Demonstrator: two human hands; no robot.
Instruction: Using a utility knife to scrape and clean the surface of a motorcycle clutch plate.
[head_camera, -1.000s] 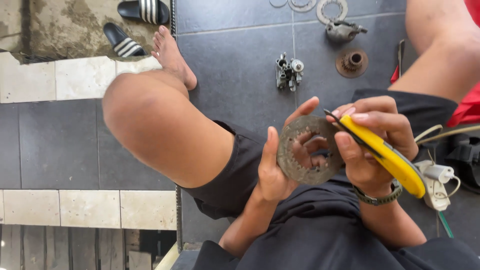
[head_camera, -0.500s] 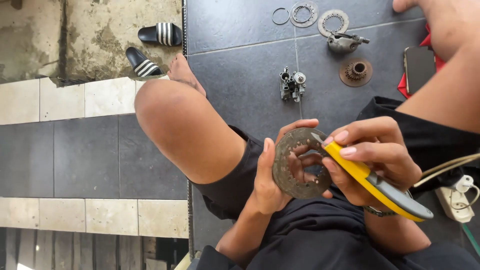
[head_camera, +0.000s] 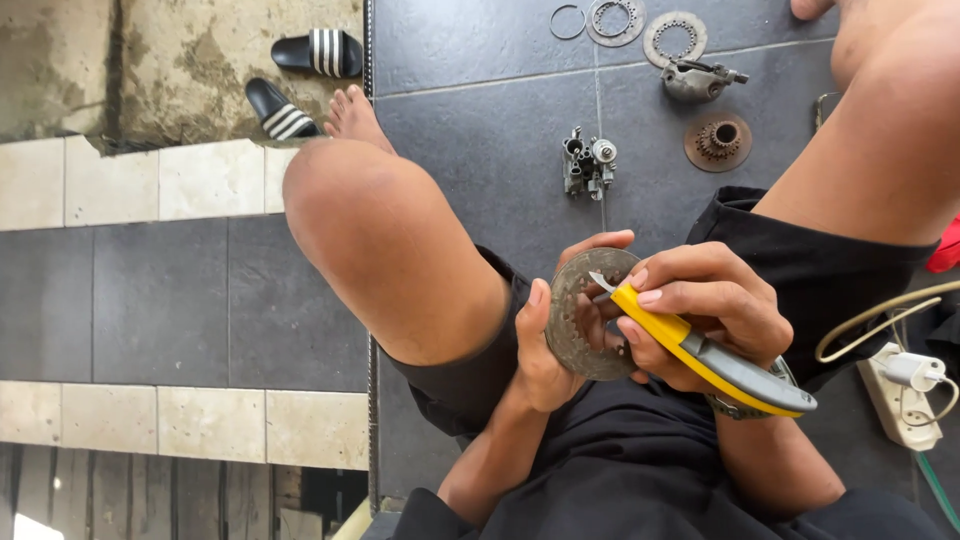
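Fingers of my left hand (head_camera: 548, 345) are clamped around the edge of a round toothed metal disc (head_camera: 583, 315), thumb on its near rim and fingertips curling over the far rim. I hold the disc on edge above my lap, just in front of my black shorts (head_camera: 620, 450). My right hand (head_camera: 700, 310) sits against the disc's right side, its fingers closed tight around a yellow and grey utility knife (head_camera: 705, 350), and the short blade tip rests on the disc's face near its top.

Measured from the disc: my bare left knee (head_camera: 380, 240) rises just to its left, my right thigh lies to its upper right. Beyond the disc, on the dark floor tiles (head_camera: 480, 150), stands a small metal carburettor-like part (head_camera: 588, 165). Farther out and to the right lie a rusty sprocket-shaped piece (head_camera: 718, 142), a grey metal housing (head_camera: 697, 80), two flat toothed rings (head_camera: 676, 38) and a thin wire ring (head_camera: 567, 20). Far to the upper left of the disc a pair of black striped slides (head_camera: 300, 80) sits on bare concrete. To the disc's right, past my wrist, a white power strip (head_camera: 905, 395) with a plug lies on the floor.
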